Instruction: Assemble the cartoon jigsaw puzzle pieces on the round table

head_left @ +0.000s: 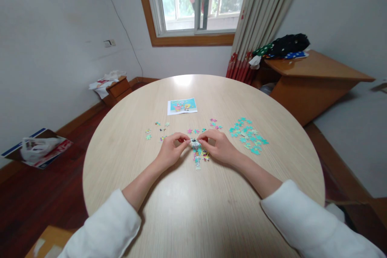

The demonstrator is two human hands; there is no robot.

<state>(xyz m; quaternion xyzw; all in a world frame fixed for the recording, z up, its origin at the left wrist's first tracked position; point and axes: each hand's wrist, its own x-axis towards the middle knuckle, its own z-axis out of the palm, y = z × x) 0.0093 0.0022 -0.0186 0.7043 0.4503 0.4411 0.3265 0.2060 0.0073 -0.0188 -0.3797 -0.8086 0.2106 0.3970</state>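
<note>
Both hands meet over the middle of the table, with small jigsaw puzzle pieces (pixel 195 143) between their fingertips. My left hand (pixel 173 147) pinches the left side of these pieces, thumb against forefinger. From the other side, my right hand (pixel 218 145) pinches their right edge. Just below the fingers lies a partly joined strip of puzzle (pixel 197 160), with a yellow piece (pixel 205 153) beside it. Several pink and teal pieces (pixel 196 131) lie just beyond the fingertips. The exact outline of the held pieces is too small to make out.
A picture sheet (pixel 182 106) with cartoon figures lies farther back on the round table (pixel 193 205). Many teal pieces (pixel 248 135) are spread at right, several mixed pieces (pixel 148 137) at left. A wooden desk (pixel 317 68) with cloth stands behind right, a window beyond.
</note>
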